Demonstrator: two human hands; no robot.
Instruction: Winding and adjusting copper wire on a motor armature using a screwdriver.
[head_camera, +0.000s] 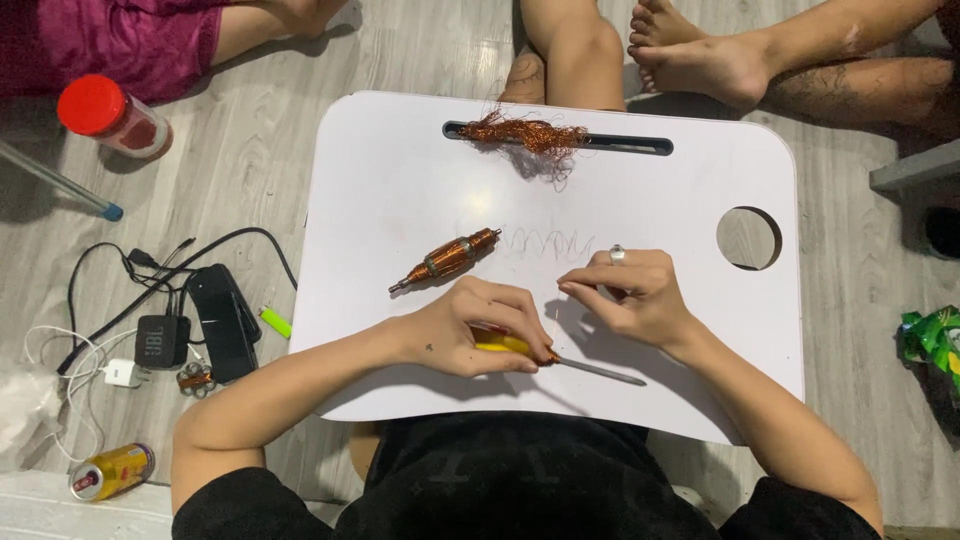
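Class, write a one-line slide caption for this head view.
Left hand grips a yellow-handled screwdriver beside the right hand on a white lap table.

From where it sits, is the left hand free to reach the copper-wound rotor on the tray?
Probably not right away: the left hand is closed on the yellow-handled screwdriver. The rotor lies close ahead with nothing between.

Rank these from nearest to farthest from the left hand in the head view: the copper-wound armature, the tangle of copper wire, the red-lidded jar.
1. Copper-wound armature: on the white lap table, just above the left hand.
2. Tangle of copper wire: at the table's far edge, over the slot.
3. Red-lidded jar: on the floor, far off the table's left side.
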